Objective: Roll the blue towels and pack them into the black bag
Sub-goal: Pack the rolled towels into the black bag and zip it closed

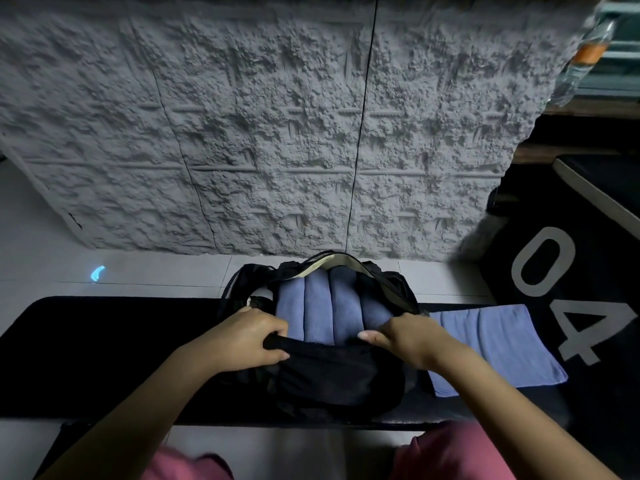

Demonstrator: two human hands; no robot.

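**Both grips on bag flap, towels packed inside**

Your left grip (249, 337) & right grip (405, 337) each hold the near flap of the black bag (332, 372), fingers curled round the fabric. The bag sits mid-frame on the black mat (104, 351), mouth open twd 12 o'clock. Inside, several rolled blue towels (332, 303) lie side by side, touching. One more blue towel (495, 344), folded flat, lies on the mat at 3 o'clock, just beside the bag. Grey textured wall (277, 133) at 12.
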